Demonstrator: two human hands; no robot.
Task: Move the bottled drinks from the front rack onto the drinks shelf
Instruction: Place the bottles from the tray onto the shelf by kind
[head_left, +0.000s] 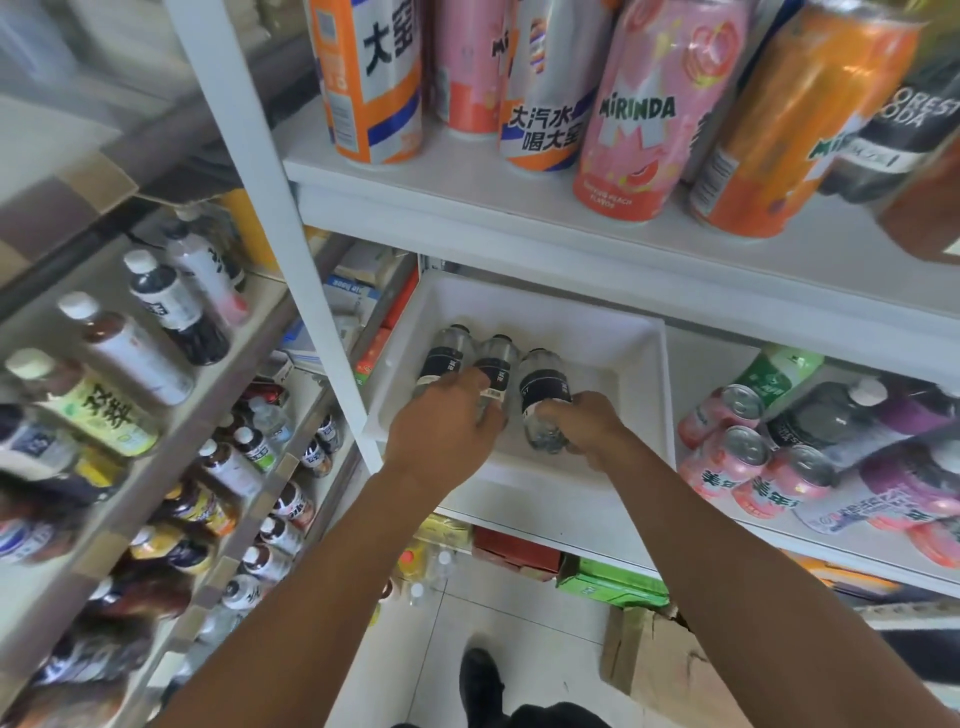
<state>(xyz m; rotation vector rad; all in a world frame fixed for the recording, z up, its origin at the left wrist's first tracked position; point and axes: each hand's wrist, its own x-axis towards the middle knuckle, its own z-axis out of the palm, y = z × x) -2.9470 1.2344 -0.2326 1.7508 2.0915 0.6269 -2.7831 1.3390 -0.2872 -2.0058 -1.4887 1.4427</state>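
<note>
The clear plastic bottles with dark labels (543, 395) stand in a row of three in the white shelf tray (623, 332), mid-scene. My right hand (582, 423) grips the rightmost low on its body, my left hand (441, 423) curls round the middle one (493, 369). Full, rigid, probably slick — I'd hold at the label.

Three bottles (493, 369) stand side by side in a tray (613, 332) on the middle shelf (545, 512). Left hand (441, 426) on the left pair, right hand (582, 423) on the right bottle (543, 395). Cans (737, 447) lie right of the tray; tall cans (654, 104) stand on the shelf above; a bottle rack (171, 415) stands left
</note>
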